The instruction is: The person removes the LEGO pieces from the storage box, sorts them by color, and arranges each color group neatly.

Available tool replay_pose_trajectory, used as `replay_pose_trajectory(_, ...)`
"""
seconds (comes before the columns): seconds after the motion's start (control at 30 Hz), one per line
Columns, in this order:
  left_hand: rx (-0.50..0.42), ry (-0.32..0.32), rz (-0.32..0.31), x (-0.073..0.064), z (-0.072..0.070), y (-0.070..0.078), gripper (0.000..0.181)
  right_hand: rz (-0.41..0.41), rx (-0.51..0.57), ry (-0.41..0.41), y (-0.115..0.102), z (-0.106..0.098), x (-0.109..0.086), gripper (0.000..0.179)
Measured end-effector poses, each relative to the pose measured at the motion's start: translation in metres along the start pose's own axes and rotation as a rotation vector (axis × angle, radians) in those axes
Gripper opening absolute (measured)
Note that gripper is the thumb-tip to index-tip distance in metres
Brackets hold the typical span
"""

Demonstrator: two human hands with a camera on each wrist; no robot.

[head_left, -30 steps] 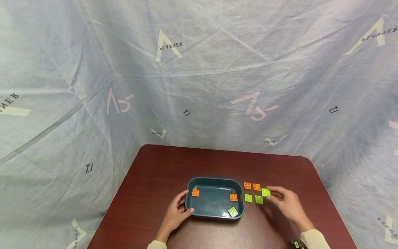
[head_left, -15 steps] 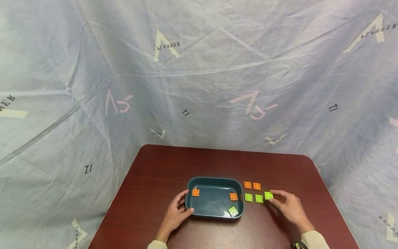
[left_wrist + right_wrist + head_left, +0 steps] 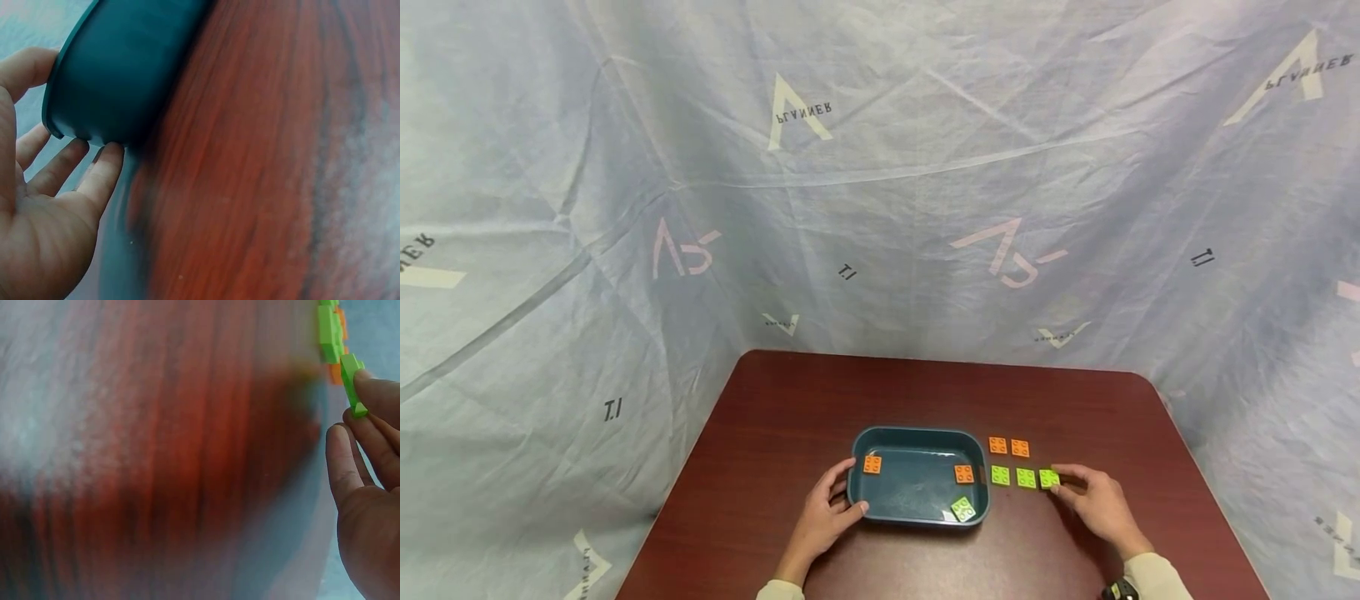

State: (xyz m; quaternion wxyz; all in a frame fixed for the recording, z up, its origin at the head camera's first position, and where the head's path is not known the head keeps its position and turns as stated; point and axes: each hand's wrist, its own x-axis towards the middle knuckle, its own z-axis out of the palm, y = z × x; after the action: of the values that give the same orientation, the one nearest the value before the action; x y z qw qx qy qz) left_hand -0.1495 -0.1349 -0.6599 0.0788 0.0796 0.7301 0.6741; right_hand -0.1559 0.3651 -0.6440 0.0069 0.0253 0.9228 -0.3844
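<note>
In the head view my left hand (image 3: 820,518) holds the left end of a dark teal tray (image 3: 906,487), fingers and thumb spread along its rim. The left wrist view shows the fingertips against the tray's outer wall (image 3: 131,69). My right hand (image 3: 1099,505) pinches a lime green toy building block (image 3: 1048,479) between thumb and fingers, at the right end of a row with two more green blocks, one in the middle (image 3: 1026,477) and one nearest the tray (image 3: 1000,475). The right wrist view shows the pinched block (image 3: 352,381) edge-on.
Inside the tray lie an orange block (image 3: 872,464) at left, another orange block (image 3: 963,474) at right and a tilted green block (image 3: 962,509). Behind the green row sit two orange blocks, left (image 3: 997,446) and right (image 3: 1019,448). Grey printed cloth (image 3: 880,250) surrounds the brown table (image 3: 820,383).
My right hand has brought the green block down toward the near side and slightly right, from beside the orange blocks to the end of the green row. The left hand stays on the tray.
</note>
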Motion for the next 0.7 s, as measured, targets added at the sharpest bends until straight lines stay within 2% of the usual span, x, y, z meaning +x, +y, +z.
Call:
replay_pose_trajectory(0.27,-0.013,-0.002,-0.016,-0.0007,-0.0005,0.0022,0.080,-0.010,-0.009,-0.005,0.0066,0.0017,0.0046,0.038)
replay_pose_trajectory(0.7,-0.024,-0.006,-0.012,0.0002,0.0000,0.0051,0.080,0.013,0.000,-0.035,0.0041,-0.0017,0.0036,0.041)
